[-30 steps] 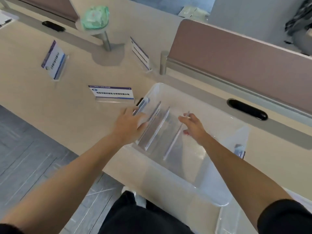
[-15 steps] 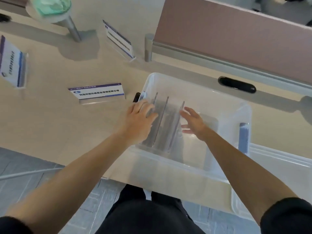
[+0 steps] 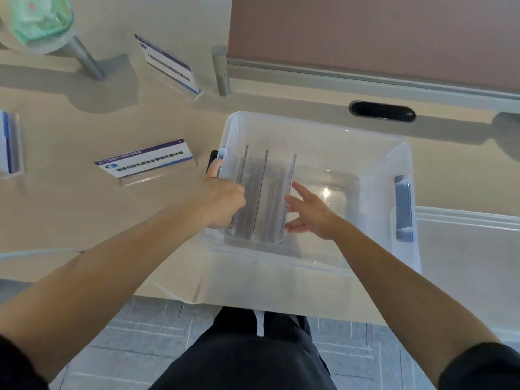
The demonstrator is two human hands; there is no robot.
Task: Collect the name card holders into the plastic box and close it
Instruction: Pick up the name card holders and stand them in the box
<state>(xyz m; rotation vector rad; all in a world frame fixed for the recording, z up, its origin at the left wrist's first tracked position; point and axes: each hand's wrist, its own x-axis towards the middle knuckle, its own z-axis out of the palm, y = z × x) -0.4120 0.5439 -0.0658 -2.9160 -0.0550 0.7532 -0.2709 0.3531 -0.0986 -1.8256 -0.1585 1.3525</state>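
- Table [image 3: 70,215]: smooth, pale beige, matte; rounded near edge over grey tiled floor.
- Partition [image 3: 365,32]: flat dusty-pink panel in a brushed metal rail, along the far side.
- Box [image 3: 405,153]: clear plastic, rectangular with rounded corners, open on top, at the near edge of the table; blue-grey latch on its right wall.
- Lid [image 3: 467,249]: clear plastic, flat, ridged rim, just right of the box.
- Holders [image 3: 263,198]: clear acrylic sheets on edge, packed side by side against the box's left wall.
- Three more holders with white-and-blue cards out on the table: one [image 3: 146,161] just left of the box, one [image 3: 168,63] farther back, one [image 3: 11,144] at the left edge.
- Left hand [image 3: 222,201]: curled, thumb hooked over the box's left rim, fingers pressed to the stack's left face.
- Right hand [image 3: 312,212]: inside the box, fingers spread and loose, fingertips at the stack's right face; gripping nothing.
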